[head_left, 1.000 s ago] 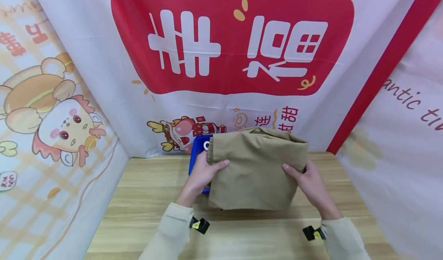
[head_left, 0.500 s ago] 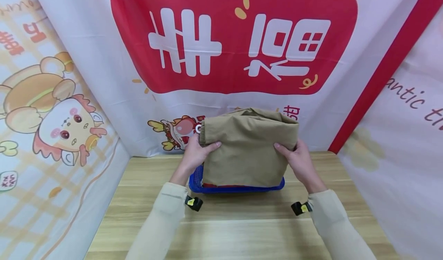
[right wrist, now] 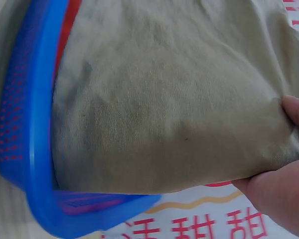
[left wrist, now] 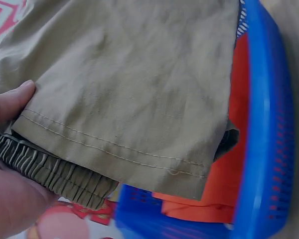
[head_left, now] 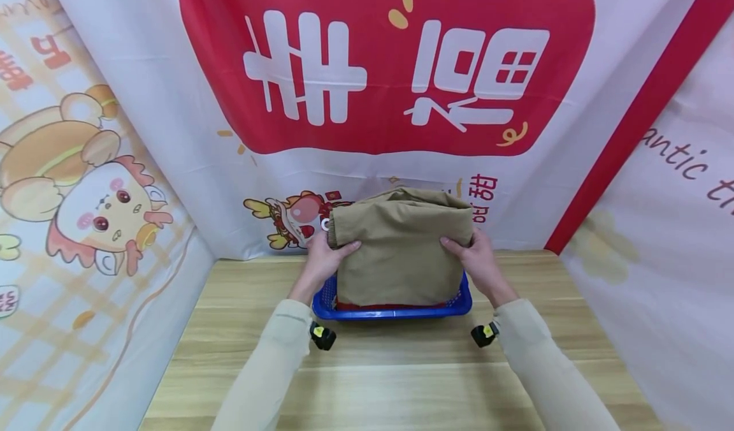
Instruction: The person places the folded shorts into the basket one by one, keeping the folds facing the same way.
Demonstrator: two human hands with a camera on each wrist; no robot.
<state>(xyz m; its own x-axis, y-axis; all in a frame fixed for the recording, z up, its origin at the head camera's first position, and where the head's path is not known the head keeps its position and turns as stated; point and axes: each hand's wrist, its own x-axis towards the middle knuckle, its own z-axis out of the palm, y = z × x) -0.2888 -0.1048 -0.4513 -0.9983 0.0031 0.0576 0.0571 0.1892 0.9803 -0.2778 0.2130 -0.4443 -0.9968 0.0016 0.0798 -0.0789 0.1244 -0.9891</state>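
Note:
Folded khaki pants (head_left: 401, 252) stand tilted over a blue plastic basket (head_left: 395, 314), their lower edge inside its front rim. My left hand (head_left: 322, 259) grips their left side, thumb on the front. In the left wrist view, a gathered elastic waistband (left wrist: 55, 174) and a double-stitched hem (left wrist: 114, 149) show beside that thumb. On the opposite side, my right hand (head_left: 477, 259) pinches the folded edge, thumb in front and fingers hidden behind. Orange-red cloth (left wrist: 214, 194) lies in the basket beneath the pants.
The basket stands on a wooden table (head_left: 395, 380) near the back wall cloth (head_left: 229, 195), which bears red and white print. Printed cloths hang at the left (head_left: 103, 182) and right (head_left: 659, 240). A small white ring (head_left: 325, 224) shows by my left fingers.
Both hands have carried the pants away from me and slightly left, up over the basket, then lowered them a little. More of the basket's front rim and right end now shows.

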